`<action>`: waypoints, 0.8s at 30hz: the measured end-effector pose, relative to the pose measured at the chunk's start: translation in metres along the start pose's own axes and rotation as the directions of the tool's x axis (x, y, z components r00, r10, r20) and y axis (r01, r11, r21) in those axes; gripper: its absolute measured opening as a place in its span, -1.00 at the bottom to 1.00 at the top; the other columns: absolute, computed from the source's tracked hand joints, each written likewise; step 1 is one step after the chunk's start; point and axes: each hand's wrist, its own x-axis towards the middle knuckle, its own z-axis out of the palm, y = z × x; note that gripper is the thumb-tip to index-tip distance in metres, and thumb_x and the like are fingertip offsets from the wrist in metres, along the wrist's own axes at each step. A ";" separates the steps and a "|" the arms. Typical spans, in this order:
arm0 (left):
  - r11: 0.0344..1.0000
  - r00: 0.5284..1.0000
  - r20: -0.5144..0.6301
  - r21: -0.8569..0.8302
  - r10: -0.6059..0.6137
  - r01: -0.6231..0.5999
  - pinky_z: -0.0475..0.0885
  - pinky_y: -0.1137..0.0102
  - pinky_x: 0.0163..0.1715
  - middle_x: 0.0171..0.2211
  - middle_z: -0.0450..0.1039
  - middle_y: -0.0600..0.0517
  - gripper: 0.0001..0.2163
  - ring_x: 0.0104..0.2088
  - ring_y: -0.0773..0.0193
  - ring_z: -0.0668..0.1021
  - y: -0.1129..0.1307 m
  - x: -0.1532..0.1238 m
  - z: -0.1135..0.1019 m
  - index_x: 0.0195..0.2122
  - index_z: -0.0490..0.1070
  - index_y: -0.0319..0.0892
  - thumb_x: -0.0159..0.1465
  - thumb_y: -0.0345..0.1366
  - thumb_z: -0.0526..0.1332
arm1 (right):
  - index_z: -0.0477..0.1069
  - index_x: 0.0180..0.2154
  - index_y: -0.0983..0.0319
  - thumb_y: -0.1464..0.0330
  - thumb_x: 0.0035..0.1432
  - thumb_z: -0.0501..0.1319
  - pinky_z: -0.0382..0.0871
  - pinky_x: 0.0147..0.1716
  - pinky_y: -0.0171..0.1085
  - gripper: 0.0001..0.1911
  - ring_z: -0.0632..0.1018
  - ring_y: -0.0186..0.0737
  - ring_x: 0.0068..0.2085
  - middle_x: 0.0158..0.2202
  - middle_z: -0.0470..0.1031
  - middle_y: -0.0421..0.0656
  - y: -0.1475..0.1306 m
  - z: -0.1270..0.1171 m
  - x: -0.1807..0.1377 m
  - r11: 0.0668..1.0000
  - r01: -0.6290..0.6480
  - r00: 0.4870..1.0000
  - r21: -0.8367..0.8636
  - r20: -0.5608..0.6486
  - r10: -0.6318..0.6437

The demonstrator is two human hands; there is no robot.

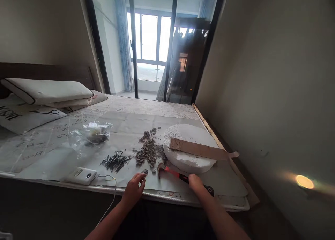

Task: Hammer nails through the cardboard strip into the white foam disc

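Note:
My right hand (196, 182) is wrapped round the handle of a claw hammer (175, 173) with a red and black grip; its head lies near the front of the bed. In my left hand (134, 188) the fingers are curled together, with a few nails (144, 171) at the fingertips. A heap of dark nails (115, 161) lies just beyond this hand, to its left. Grey-brown rubble (148, 151) spreads between the nails and a round white foam block (193, 133). Across the block rests a flat brown strip (196, 148), perhaps cardboard or wood.
A clear plastic bag (92, 137) with something dark inside lies behind the nails. Near the bed's front edge sits a white power bank (82, 175) with a cable (114, 187) hanging off. Pillows (49, 90) are at the left; a wooden rail (205, 123) runs along the right.

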 end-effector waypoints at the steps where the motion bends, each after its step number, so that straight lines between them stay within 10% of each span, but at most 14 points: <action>1: 1.000 1.000 0.001 -0.006 -0.002 0.002 0.40 0.38 -0.31 -0.33 0.43 -0.03 -0.79 -0.40 0.29 0.47 0.000 -0.001 0.000 -0.25 0.39 -0.17 0.18 -0.31 0.01 | 0.51 -0.32 0.34 0.60 0.00 0.13 0.37 -0.24 -0.12 -0.77 0.54 0.07 -0.16 -0.24 0.50 0.17 0.001 -0.001 -0.004 0.999 -0.019 1.000 -0.042 0.001 0.019; 17: 0.995 0.996 0.004 -0.049 -0.090 0.090 0.39 0.36 -0.23 -0.29 0.45 -0.05 -0.79 -0.30 0.25 0.47 -0.004 -0.003 0.005 -0.26 0.42 -0.19 0.16 -0.35 0.03 | 0.44 -0.36 0.30 0.43 0.03 0.12 0.28 -0.37 -0.20 -0.85 0.55 0.04 -0.25 -0.30 0.54 0.08 0.013 -0.025 -0.048 0.984 0.023 0.999 -0.179 -0.039 -0.030; 21: 0.973 0.973 0.005 -0.030 -0.230 0.230 0.39 0.37 -0.26 -0.29 0.48 -0.04 -0.76 -0.33 0.26 0.48 -0.016 0.003 0.005 -0.24 0.44 -0.21 0.17 -0.30 0.03 | 0.35 -0.50 0.24 0.37 0.01 0.07 0.18 -0.50 -0.31 -0.87 0.50 -0.14 -0.42 -0.49 0.49 -0.08 0.000 -0.035 -0.065 0.989 0.055 0.998 0.136 -0.051 -0.048; 24: 0.963 0.964 0.060 0.097 -0.258 0.252 0.37 0.40 -0.24 -0.32 0.50 -0.02 -0.78 -0.32 0.27 0.49 -0.033 0.018 0.007 -0.26 0.45 -0.22 0.14 -0.36 0.05 | 0.24 -0.54 0.21 0.29 0.02 0.07 0.12 -0.59 -0.35 -0.84 0.36 -0.30 -0.58 -0.67 0.29 -0.25 -0.027 -0.047 -0.069 0.824 0.067 0.995 0.563 0.022 -0.096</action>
